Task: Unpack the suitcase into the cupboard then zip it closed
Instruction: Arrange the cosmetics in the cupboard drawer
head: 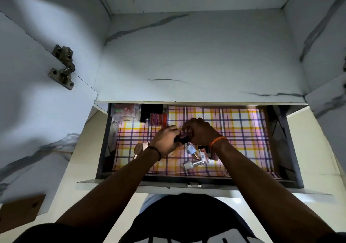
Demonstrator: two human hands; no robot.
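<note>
A pulled-out cupboard drawer (292, 149) lined with checked paper (243, 130) lies below me. Over its middle, my left hand (165, 141) and my right hand (201, 132) meet and both grip a small dark tube-shaped cosmetic (182, 139). Loose cosmetics lie on the liner near my wrists: a pale blue bottle (192, 150), a white-capped tube (192, 163) and a rose-gold bottle (139, 150) at the left. Red lipsticks (158, 119) stand in a row at the drawer's back left. The suitcase is out of view.
A bare marble-pattern shelf (196, 59) sits above the drawer. The open cupboard door with its metal hinge (62, 66) stands at the left. A clear box (125, 110) and a black box (151, 111) occupy the drawer's back left corner.
</note>
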